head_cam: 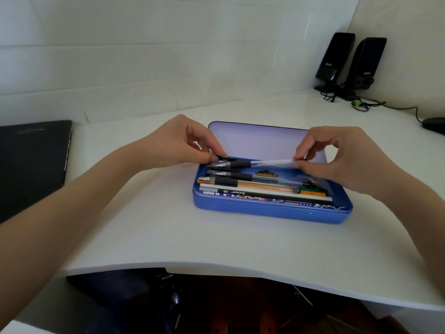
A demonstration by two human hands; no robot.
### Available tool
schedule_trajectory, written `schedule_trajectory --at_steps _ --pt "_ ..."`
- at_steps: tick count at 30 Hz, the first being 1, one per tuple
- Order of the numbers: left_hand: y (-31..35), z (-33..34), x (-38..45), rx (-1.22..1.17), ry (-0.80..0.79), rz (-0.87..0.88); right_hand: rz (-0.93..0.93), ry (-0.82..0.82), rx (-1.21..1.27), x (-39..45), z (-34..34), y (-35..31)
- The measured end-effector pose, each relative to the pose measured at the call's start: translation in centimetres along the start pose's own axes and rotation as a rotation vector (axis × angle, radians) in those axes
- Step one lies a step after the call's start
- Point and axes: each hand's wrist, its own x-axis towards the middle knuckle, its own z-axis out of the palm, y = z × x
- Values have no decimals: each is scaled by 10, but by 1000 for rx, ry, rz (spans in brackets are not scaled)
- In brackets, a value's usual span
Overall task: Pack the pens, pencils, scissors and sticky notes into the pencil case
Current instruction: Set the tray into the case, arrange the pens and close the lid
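Observation:
A blue pencil case [269, 213] lies open on the white desk, its pale lid [260, 141] standing up at the back. Inside lie a clear pen with a black grip [240, 176], an orange pen [260, 185], a 6B pencil [265, 193] and a green item at the right end. My left hand [178, 143] and my right hand [342, 157] pinch the two ends of another clear pen with a black grip [265, 163], held level just above the case's back part. No scissors or sticky notes show.
A closed dark laptop [31, 162] lies at the left of the desk. Two black speakers [349, 61] with cables stand at the back right corner, and a dark mouse [434, 124] sits at the far right. The desk's curved front edge [216, 266] is close to me.

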Motion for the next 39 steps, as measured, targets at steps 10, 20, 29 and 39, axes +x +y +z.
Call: schedule_trajectory --at_steps 10,20,29,39 --pt "-3 0 2 -11 -14 2 42 -39 39 2 5 -3" --pt "-4 -1 1 -41 -33 21 75 -5 91 2 4 -3" --pt "-2 -1 0 -30 -43 55 -8 -23 -11 1 8 -5" --pt "-4 -1 2 -1 -25 62 -90 -234 31 -2 -6 -4"
